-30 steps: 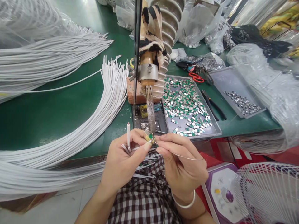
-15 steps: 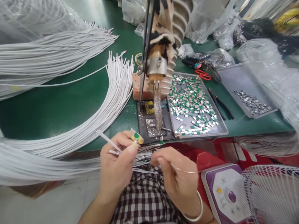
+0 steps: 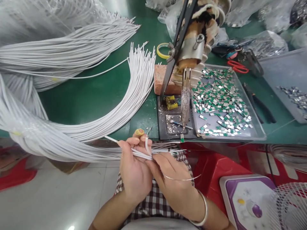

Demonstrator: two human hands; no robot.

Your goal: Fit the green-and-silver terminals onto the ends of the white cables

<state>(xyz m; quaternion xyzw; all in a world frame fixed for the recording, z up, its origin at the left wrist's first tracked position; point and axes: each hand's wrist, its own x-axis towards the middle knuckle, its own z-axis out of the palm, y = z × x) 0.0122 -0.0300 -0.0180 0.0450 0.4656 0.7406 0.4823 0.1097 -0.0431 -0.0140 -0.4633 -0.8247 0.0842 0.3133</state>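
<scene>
Where the view begins, well left of the grip, a thick curved bundle of white plastic-coated cables [image 3: 123, 111] sweeps over the flat green tabletop [image 3: 79, 102], its cut ends fanned out beyond the grip. The bare left hand [image 3: 136, 171], palm upward and fingers half curled, has several slender white cable lengths [image 3: 141, 155] between its thumb and fingers; a yellow cover [image 3: 137, 132] sits on one fingertip. One white cable end [image 3: 147, 144] rises steeply from the grip, exposing thin dark strands. The bare right hand [image 3: 172, 180], just beside the left, is closed, thumb toward fingers, on the same lengths. A fine silvery wire [image 3: 183, 179] runs out from it to the right. Beyond the grip and slightly right, a soldering iron with a brown handle and grey-crusted metal barrel [image 3: 185, 99] points down over a shallow black tray [image 3: 159, 127], apart from both hands. Farther right lies a shallow grey rectangular tray [image 3: 260, 134] strewn with small green-and-silver circuit boards [image 3: 223, 108]; past it are black-handled pliers [image 3: 265, 108]. Low to the right of the grip stands a white-and-purple fan base [image 3: 240, 188].
</scene>
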